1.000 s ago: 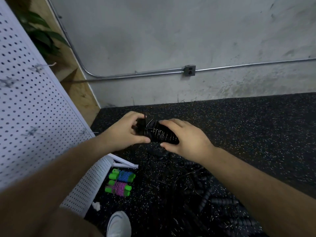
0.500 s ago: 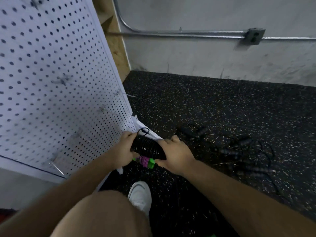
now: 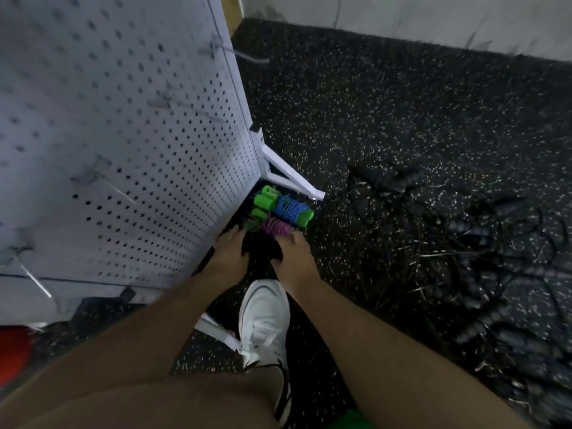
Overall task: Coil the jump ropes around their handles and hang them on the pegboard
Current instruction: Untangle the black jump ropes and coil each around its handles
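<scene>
One coiled black jump rope [image 3: 261, 250], low over the floor [image 3: 371, 103] at the pegboard's [image 3: 123, 134] lower corner, is gripped by left hand [image 3: 229, 252] and right hand [image 3: 295, 258], just beside two green-handled coils [image 3: 283, 216]; coiling judged complete, next a lift to a free peg [image 3: 36, 283].

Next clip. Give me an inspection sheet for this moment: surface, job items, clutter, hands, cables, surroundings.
Surface: black speckled floor, partly blurred by camera motion.
Job's things: black coiled rope held low by the base of the white pegboard. The blue coiled rope and purple coiled rope, both with green handles, lie on the floor at the board's foot. A tangle of black ropes lies uncoiled to the right. The visible metal hooks are bare.
Clutter: red object at lower left, too blurred to identify.
Grippers: left hand and right hand grip the black coil from either side.
Cables: nothing seen.
Surroundings: grey wall behind; white shoe below the hands.
</scene>
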`<state>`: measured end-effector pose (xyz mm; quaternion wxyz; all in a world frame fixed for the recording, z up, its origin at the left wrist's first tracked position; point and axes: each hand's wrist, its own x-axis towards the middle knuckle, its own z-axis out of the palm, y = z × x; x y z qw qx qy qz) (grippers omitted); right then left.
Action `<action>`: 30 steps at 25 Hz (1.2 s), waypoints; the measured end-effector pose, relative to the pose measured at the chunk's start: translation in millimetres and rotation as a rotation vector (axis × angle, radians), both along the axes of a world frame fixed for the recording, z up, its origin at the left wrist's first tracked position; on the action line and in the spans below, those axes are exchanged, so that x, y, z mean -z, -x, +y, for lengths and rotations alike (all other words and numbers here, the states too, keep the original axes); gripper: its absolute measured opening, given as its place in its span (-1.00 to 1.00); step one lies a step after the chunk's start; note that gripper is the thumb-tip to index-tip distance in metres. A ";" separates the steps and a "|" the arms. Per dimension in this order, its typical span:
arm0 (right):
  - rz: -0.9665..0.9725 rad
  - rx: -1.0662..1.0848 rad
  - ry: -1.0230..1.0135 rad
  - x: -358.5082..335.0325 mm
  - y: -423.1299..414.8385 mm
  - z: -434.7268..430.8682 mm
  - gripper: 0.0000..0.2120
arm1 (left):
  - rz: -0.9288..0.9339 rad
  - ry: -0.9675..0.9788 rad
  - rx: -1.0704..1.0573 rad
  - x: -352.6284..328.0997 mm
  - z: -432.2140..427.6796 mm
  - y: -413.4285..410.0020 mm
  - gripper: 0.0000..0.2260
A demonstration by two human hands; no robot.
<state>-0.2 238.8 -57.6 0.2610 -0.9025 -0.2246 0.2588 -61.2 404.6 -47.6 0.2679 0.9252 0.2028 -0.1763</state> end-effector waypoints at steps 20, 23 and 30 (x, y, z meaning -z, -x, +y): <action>-0.013 0.255 0.225 -41.4 -9.7 -260.6 -0.61 | 0.036 0.314 0.616 -3.5 -267.0 -86.4 -0.65; 0.039 0.346 0.290 -27.7 -7.5 -297.0 -0.58 | 0.086 0.146 0.681 6.6 -290.1 -96.2 -0.54; 0.157 0.390 0.151 -9.6 1.9 -303.6 -0.55 | 0.053 0.269 0.373 16.7 -314.1 -116.5 -0.69</action>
